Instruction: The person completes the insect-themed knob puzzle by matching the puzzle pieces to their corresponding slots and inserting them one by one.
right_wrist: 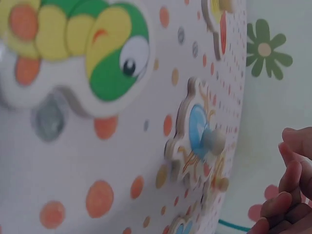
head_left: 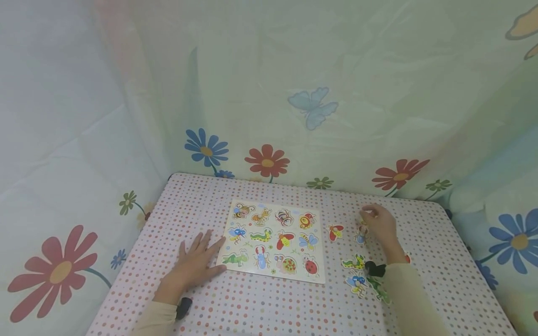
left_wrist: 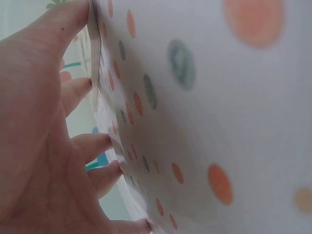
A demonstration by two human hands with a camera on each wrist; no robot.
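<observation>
My left hand (head_left: 195,261) lies with spread fingers at the left edge of a puzzle board (head_left: 248,252) printed with colourful insects. Thumb and a fingertip meet the board's edge in the left wrist view. Over on the right, my right hand (head_left: 381,228) hovers above loose knobbed puzzle pieces, its fingers loosely bent and nothing visible between them. Closest to it is a blue-bodied beetle piece (head_left: 361,234) with a wooden knob (right_wrist: 214,141). A red-winged insect piece (head_left: 335,232) lies between that one and the board.
Below the right hand are a caterpillar piece (head_left: 353,262), a blue mosquito piece (head_left: 357,283) and a green grasshopper piece (head_left: 380,289), partly behind the wrist strap (head_left: 375,269). The dotted tabletop (head_left: 260,308) ends at a flower-printed curtain (head_left: 252,93).
</observation>
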